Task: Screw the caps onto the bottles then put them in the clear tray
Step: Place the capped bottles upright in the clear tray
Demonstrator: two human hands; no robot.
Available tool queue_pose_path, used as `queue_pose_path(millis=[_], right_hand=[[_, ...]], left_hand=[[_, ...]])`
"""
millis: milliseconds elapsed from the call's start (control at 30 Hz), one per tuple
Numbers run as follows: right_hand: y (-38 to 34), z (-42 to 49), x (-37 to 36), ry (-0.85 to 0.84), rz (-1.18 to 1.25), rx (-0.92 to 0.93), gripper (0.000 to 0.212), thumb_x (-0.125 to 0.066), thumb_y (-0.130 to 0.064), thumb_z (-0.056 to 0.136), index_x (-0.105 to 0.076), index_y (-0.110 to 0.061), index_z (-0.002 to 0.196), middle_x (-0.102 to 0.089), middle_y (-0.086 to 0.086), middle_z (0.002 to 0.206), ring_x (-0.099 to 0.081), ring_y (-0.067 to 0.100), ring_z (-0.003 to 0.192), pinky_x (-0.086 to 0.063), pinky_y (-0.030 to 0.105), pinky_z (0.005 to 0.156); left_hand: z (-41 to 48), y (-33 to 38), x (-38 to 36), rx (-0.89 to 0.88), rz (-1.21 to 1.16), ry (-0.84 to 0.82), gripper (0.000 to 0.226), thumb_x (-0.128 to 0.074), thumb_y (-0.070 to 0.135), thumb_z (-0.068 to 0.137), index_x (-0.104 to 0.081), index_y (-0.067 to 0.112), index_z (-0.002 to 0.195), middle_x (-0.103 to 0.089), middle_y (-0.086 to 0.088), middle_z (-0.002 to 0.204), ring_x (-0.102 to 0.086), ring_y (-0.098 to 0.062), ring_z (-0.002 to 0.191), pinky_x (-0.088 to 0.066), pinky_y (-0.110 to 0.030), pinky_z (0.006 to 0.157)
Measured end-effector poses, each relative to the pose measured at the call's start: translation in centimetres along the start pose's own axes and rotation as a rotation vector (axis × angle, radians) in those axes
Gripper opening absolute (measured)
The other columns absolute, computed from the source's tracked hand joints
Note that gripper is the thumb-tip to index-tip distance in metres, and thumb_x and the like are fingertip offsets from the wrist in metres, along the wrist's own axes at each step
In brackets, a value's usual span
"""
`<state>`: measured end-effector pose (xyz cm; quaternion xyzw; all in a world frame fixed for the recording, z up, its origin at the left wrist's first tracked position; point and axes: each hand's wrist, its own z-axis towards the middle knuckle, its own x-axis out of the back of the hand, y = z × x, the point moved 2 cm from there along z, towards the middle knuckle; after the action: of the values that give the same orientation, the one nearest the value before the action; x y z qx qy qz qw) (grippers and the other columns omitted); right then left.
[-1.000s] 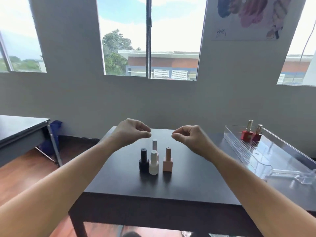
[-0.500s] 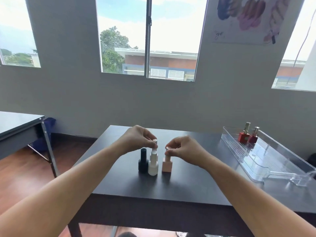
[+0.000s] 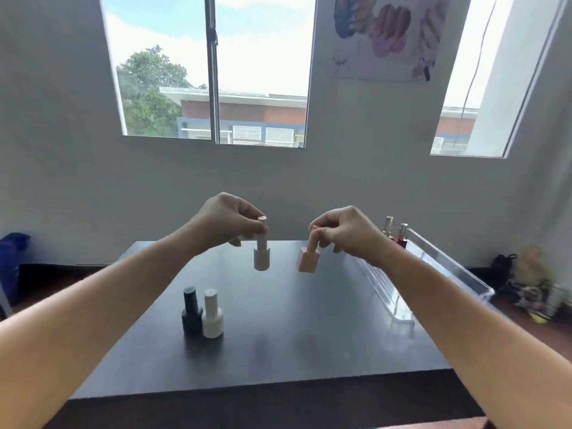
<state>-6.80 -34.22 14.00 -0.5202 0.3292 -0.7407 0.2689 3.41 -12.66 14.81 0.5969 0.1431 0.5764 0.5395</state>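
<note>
Two bare hands are holding small capped bottles in the air above a dark desk (image 3: pixel 278 351).

The left hand (image 3: pixel 223 222) is pinching the cap of a pale grey round bottle (image 3: pixel 262 255) between its fingers; the right hand (image 3: pixel 343 232) is gripping the cap of a tilted peach square bottle (image 3: pixel 308 258). A black round bottle (image 3: pixel 191 311) and a white round bottle (image 3: pixel 212 314) are standing upright, touching, on the desk. A clear plastic tray (image 3: pixel 448 267) is sitting at the right edge, with two red gold-capped bottles (image 3: pixel 394 232) at its far end.
</note>
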Motion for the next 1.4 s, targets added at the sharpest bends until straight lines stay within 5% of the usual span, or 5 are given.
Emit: queue_pose_path(millis=[400, 700, 967, 1400], right_hand=[[8.6, 5.5, 14.1, 0.285, -0.223, -0.173, 0.013, -0.073, 0.003, 0.059, -0.076, -0.004, 0.07, -0.073, 0.015, 0.073, -0.062, 0.017, 0.063, -0.054, 0.032, 0.053], [14.6, 10.5, 13.5, 0.299, -0.392, -0.202, 0.008, -0.076, -0.011, 0.056, -0.073, -0.017, 0.052, -0.062, -0.008, 0.055, -0.064, 0.015, 0.071, -0.056, 0.031, 0.066], [16.8, 12.5, 11.5, 0.249, -0.536, -0.24, 0.016, -0.078, -0.021, 0.063, -0.074, -0.026, 0.078, -0.072, -0.007, 0.089, -0.063, 0.018, 0.086, -0.041, 0.026, 0.062], [18.3, 14.0, 10.3, 0.241, -0.564, -0.303, 0.015, -0.07, -0.018, 0.072, -0.076, -0.024, 0.084, -0.071, -0.006, 0.101, -0.063, 0.02, 0.093, -0.04, 0.026, 0.067]], left_hand=[[10.7, 9.0, -14.1, -0.096, -0.122, -0.152, 0.017, -0.082, 0.011, 0.076, -0.077, 0.006, 0.092, -0.078, -0.015, 0.085, -0.074, -0.016, 0.07, -0.062, -0.03, 0.056], [17.8, 7.5, -21.1, -0.029, -0.06, -0.139, 0.016, -0.08, 0.008, 0.075, -0.077, 0.006, 0.09, -0.077, -0.013, 0.084, -0.074, -0.016, 0.07, -0.062, -0.03, 0.054], [20.7, 4.7, -23.5, 0.007, 0.012, -0.143, 0.012, -0.081, 0.01, 0.071, -0.077, 0.011, 0.083, -0.077, -0.014, 0.084, -0.076, -0.025, 0.08, -0.063, -0.034, 0.056], [21.8, 2.9, -25.1, 0.014, 0.111, -0.132, 0.003, -0.078, 0.015, 0.073, -0.077, 0.017, 0.075, -0.074, -0.004, 0.071, -0.066, -0.013, 0.058, -0.062, -0.033, 0.056]])
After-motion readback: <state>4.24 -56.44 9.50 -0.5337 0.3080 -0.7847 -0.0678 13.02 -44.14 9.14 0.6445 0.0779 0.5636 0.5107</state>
